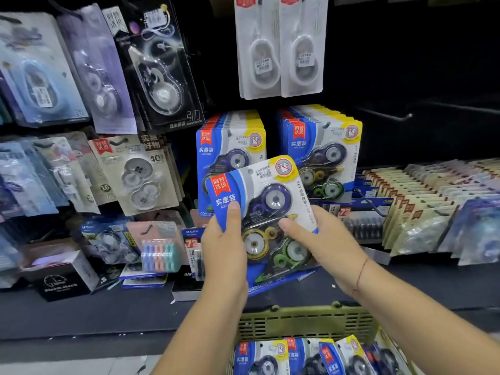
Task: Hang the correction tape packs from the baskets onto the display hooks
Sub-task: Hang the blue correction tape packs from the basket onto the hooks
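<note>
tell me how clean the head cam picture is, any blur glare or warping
Head view: the correction tape pack gripped by the left hand and right hand is fairly sharp, its print legible; the hanging packs at far left are smeared and soft; wide-angle distortion tilts the display near the edges; the upper right backdrop falls into deep shadow.

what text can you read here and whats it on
"实惠装": held blue pack
"ORRECTION TAPE", first letter hidden: its bottom edge
"72": red tag
"40": beige pack
"alarm clock": black box
Price stickers: too blurred to read
</note>
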Demonstrator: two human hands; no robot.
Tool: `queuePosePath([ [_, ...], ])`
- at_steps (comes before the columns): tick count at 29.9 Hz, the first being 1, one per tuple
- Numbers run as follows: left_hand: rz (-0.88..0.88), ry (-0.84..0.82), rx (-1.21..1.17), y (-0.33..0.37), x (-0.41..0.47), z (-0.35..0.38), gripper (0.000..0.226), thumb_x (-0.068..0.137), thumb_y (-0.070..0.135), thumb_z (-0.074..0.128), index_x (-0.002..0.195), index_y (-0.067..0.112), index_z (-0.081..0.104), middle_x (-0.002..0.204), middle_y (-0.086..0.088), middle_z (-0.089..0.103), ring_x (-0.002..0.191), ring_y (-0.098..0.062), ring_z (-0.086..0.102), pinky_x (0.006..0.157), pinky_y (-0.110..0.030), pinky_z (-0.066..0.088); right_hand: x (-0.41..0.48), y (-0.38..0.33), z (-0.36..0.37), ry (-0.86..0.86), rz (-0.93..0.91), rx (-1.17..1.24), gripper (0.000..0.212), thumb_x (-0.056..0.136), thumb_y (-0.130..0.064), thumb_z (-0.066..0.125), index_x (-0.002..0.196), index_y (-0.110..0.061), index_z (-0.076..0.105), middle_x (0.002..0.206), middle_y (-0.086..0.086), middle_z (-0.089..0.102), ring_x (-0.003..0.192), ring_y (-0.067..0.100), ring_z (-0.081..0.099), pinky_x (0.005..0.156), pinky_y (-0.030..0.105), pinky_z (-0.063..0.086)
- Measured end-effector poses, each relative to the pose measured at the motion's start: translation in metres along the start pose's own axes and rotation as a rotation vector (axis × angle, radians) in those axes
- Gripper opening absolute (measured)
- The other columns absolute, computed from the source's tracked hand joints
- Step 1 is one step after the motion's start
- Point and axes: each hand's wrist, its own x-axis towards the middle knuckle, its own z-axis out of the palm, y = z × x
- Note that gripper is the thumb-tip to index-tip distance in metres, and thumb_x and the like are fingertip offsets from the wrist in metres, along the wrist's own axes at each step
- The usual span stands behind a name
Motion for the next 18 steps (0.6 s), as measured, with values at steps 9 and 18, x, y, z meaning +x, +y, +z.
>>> queuePosePath([
  [9, 0.632, -0.089, 1.179, 0.019, 0.061, 0.013, 0.067, 0.103, 0.048, 0.044, 0.161, 0.024, 0.020, 0.169, -0.013, 0.007, 0.156, -0.029, -0.003, 0.125, -0.043, 0.000, 0.041, -0.005, -0.075, 0.478, -0.133, -0.048, 0.019, 0.082, -0.030, 0.077, 0.091, -0.018, 0.065, 0.091, 0.002, 0.072, 0.079, 0.015, 0.065, 0.074, 0.036, 0.054],
  [18, 0.701, -0.145, 1.355, 0.011, 0.088, 0.013, 0.078, 0.101, 0.049, 0.049, 0.162, 0.032, 0.002, 0.169, -0.015, 0.004, 0.156, -0.031, 0.007, 0.124, -0.048, 0.003, 0.068, 0.003, -0.094, 0.551, -0.141, -0.101, 0.017, 0.082, -0.035, 0.076, 0.084, -0.028, 0.062, 0.090, -0.001, 0.071, 0.086, 0.021, 0.068, 0.080, 0.045, 0.057],
])
